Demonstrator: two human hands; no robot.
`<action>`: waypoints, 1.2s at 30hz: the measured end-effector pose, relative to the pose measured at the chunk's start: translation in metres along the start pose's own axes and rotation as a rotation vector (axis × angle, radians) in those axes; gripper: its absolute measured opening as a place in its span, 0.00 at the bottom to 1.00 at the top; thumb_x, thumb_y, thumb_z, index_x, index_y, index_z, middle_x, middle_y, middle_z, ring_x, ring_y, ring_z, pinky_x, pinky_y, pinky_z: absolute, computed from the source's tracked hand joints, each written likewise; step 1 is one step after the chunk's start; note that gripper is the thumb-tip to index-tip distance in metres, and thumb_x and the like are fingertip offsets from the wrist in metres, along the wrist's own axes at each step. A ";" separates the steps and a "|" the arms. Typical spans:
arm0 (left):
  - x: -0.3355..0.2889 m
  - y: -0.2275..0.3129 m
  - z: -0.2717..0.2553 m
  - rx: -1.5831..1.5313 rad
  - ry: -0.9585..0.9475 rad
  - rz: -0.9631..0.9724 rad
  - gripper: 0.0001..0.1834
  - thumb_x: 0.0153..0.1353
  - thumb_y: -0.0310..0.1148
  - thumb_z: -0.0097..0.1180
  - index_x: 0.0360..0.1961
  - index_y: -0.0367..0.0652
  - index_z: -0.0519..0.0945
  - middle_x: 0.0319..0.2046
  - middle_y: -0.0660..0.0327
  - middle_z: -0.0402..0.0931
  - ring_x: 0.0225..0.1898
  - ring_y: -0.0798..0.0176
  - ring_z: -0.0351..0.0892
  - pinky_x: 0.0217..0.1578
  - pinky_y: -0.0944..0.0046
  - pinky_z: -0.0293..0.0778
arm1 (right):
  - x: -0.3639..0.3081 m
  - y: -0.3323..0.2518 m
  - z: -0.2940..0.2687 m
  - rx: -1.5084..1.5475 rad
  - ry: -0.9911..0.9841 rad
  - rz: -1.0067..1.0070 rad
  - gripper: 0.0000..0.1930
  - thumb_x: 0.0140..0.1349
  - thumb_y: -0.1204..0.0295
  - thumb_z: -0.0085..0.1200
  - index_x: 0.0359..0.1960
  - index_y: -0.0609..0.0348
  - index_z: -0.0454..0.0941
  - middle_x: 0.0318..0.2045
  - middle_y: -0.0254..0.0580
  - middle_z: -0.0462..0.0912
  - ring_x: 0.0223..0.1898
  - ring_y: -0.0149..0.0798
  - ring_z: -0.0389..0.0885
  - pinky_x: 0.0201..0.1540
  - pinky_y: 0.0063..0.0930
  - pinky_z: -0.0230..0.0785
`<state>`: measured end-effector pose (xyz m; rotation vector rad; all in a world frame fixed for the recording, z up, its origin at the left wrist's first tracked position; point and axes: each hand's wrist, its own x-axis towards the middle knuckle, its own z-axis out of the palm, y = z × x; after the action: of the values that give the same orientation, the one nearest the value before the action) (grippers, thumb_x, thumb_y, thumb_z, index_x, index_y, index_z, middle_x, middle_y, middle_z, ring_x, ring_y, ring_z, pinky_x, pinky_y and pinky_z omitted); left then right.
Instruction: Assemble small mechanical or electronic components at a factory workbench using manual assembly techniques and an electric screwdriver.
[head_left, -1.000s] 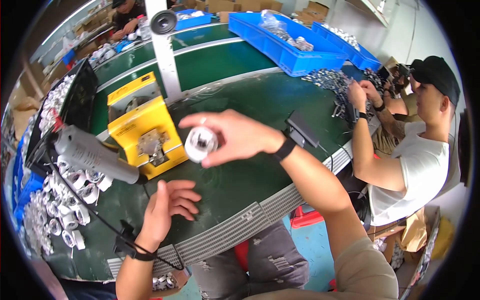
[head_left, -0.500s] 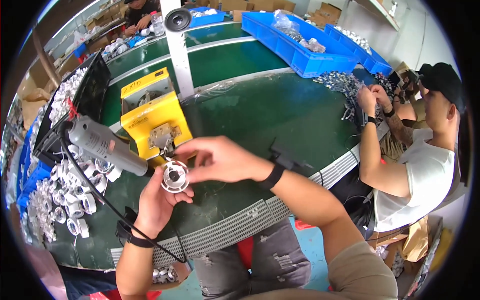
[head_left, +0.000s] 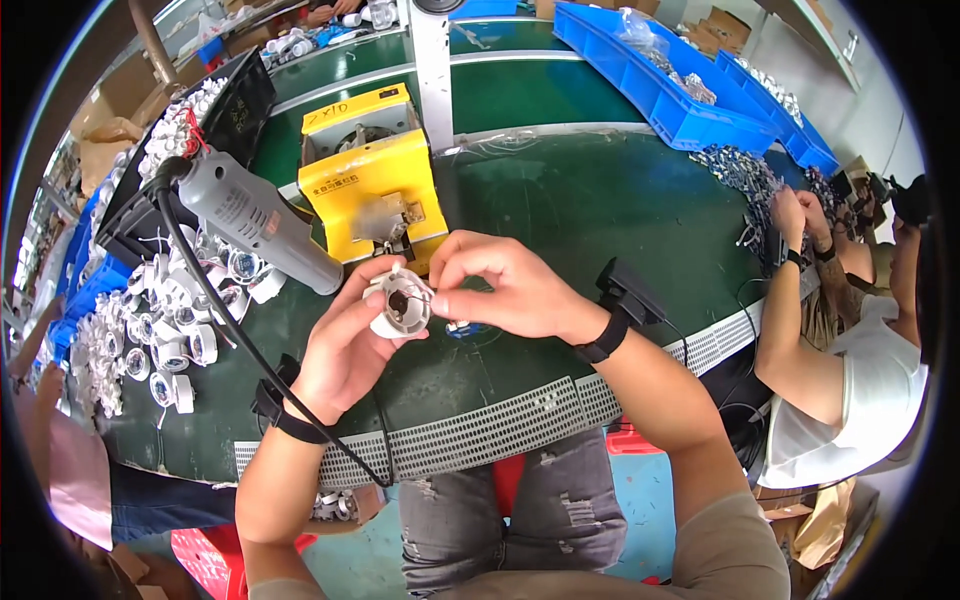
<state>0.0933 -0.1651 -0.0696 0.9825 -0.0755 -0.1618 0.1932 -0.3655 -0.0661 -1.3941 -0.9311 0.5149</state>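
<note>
Tilted toward the right, a white round plastic housing (head_left: 405, 312) with an open, ribbed inside sits in my left hand (head_left: 345, 340), whose fingers and thumb are wrapped round its side. My right hand (head_left: 510, 288) is closed in a pinch at the housing's right rim; whatever lies between its fingertips is too small to tell. Just under those fingers shows a small blue part (head_left: 462, 328). Close behind both hands stands a yellow screw feeder machine (head_left: 370, 185). A grey electric screwdriver (head_left: 262, 225) slants down beside it, above my left hand, with a black cable.
Several white round parts (head_left: 165, 340) are heaped on the green table (head_left: 560, 220) at left. A black bin (head_left: 250, 105) stands behind them. Blue trays (head_left: 700, 125) line the back right. At right a co-worker's hands (head_left: 795, 215) handle small metal parts. A perforated strip (head_left: 500, 430) edges the table.
The whole view has shifted, so the table and machine appear farther right and higher. The housing has tilted, and my right fingers have closed near its rim. The small blue part now shows.
</note>
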 end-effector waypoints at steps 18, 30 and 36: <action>0.003 -0.019 -0.004 0.027 0.106 -0.027 0.23 0.71 0.36 0.45 0.63 0.37 0.65 0.56 0.56 0.72 0.57 0.59 0.73 0.58 0.45 0.71 | -0.002 0.004 0.019 -0.689 0.300 -0.298 0.08 0.56 0.70 0.60 0.27 0.61 0.74 0.29 0.48 0.76 0.32 0.51 0.77 0.34 0.39 0.70; 0.001 -0.025 0.004 -0.016 0.242 0.318 0.23 0.72 0.41 0.44 0.63 0.40 0.64 0.59 0.56 0.67 0.58 0.61 0.71 0.54 0.58 0.76 | 0.003 0.002 -0.003 -0.609 0.252 -0.733 0.07 0.51 0.78 0.62 0.33 0.58 0.80 0.37 0.40 0.77 0.38 0.46 0.78 0.41 0.34 0.73; -0.004 -0.030 0.004 0.123 0.247 0.362 0.25 0.71 0.37 0.45 0.67 0.43 0.60 0.62 0.56 0.65 0.60 0.60 0.68 0.56 0.56 0.72 | -0.002 -0.003 0.006 -0.225 0.237 -0.387 0.07 0.56 0.75 0.63 0.36 0.60 0.81 0.32 0.38 0.83 0.22 0.32 0.78 0.27 0.25 0.72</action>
<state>0.0855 -0.1837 -0.0928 1.0877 -0.0360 0.2988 0.1868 -0.3642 -0.0647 -1.3931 -1.0531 -0.0481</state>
